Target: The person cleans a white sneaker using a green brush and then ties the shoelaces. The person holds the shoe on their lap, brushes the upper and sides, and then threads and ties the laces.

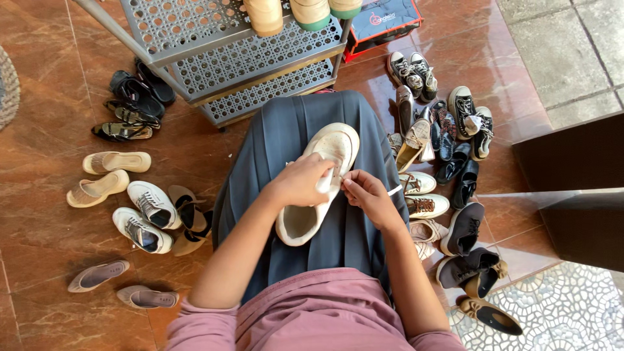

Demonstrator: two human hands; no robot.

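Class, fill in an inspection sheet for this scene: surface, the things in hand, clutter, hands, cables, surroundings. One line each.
Surface: reddish-brown tiled floor; work rests on a dark grey skirt over the lap.
Things in hand: white sneaker lying on the lap, with a white lace at its right side.
Clutter: sandals and flats to the left, dark sneakers and loafers piled to the right.
Hands: left hand rests on the sneaker; right hand pinches the lace with its fingers.
Cables: nothing seen.
Surroundings: grey perforated metal shoe rack ahead, a shoebox beside it.
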